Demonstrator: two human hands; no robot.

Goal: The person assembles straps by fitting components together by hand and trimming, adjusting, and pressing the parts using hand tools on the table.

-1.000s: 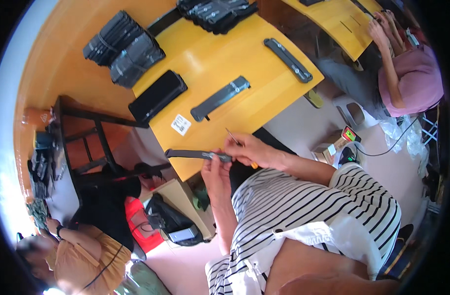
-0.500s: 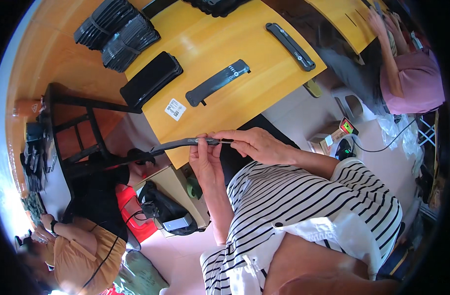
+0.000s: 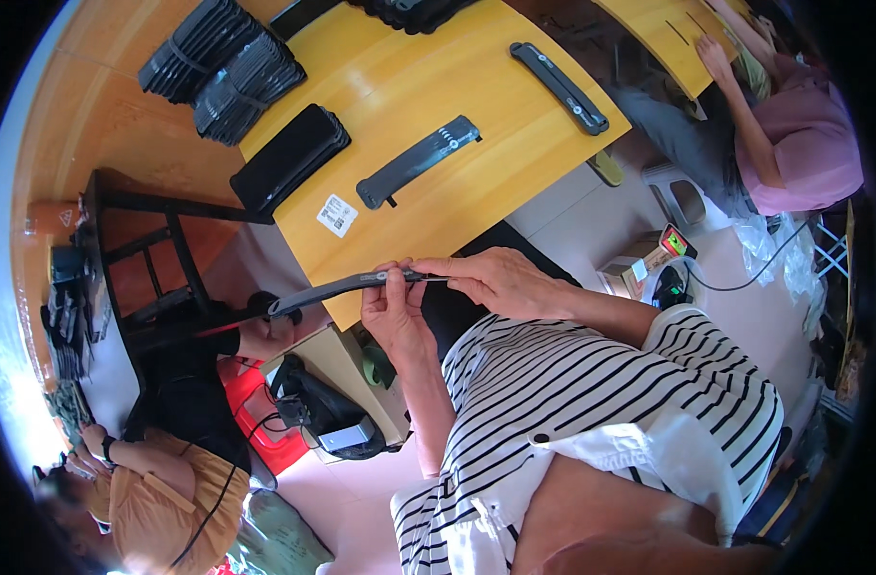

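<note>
My left hand [image 3: 396, 311] pinches a long dark strap [image 3: 323, 293] near its right end, where a small pale print shows; the strap's other end sticks out to the left over the table's front corner. My right hand [image 3: 495, 286] is closed on a thin metal tool [image 3: 436, 279], whose tip is at the strap's right end; its handle is hidden in my fingers. Beyond both hands, on the yellow table [image 3: 409, 72], lie another dark strap [image 3: 409, 168] with white print, a white label [image 3: 336, 216], a black bundle [image 3: 284, 158] and a further strap [image 3: 557, 84] at the right.
Banded black stacks [image 3: 217, 81] fill the table's back left. A co-worker in pink [image 3: 797, 163] is at another table at top right; one in tan [image 3: 170, 498] is at lower left. A box [image 3: 629, 278], cable and plastic bags [image 3: 783, 249] lie at right; a black metal frame [image 3: 184, 254] stands left.
Since a second ago both my hands have moved up and slightly left, and the tool has swung from pointing up to lying level at the strap's end. The pink-clad co-worker's hands have shifted.
</note>
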